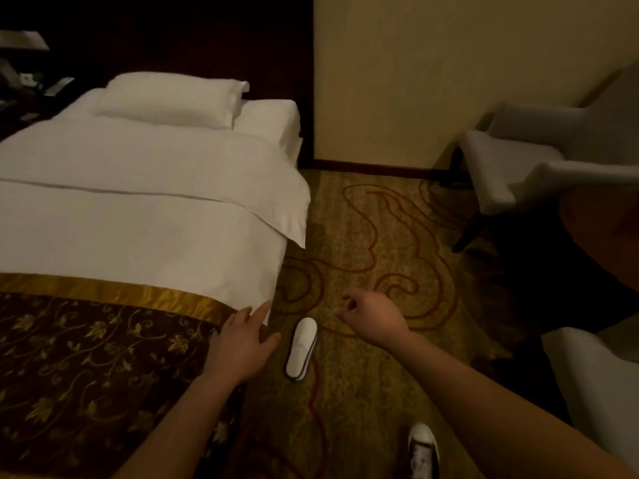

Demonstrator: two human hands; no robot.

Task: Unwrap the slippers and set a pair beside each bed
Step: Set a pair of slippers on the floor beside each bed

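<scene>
One white slipper (301,347) with a dark sole edge lies on the patterned carpet, just off the right side of the bed (138,202), toe pointing toward the headboard. My left hand (242,344) hovers over the bed's corner to the slipper's left, fingers spread and holding nothing. My right hand (375,316) hangs above the carpet to the slipper's right, fingers loosely curled and empty. I see no second slipper and no wrapper.
The bed carries a white duvet, a pillow (173,98) and a dark floral runner (86,368) with a gold band. Grey armchairs (518,167) stand at right, a round dark table (605,236) beside them. My shoe (422,447) is at the bottom.
</scene>
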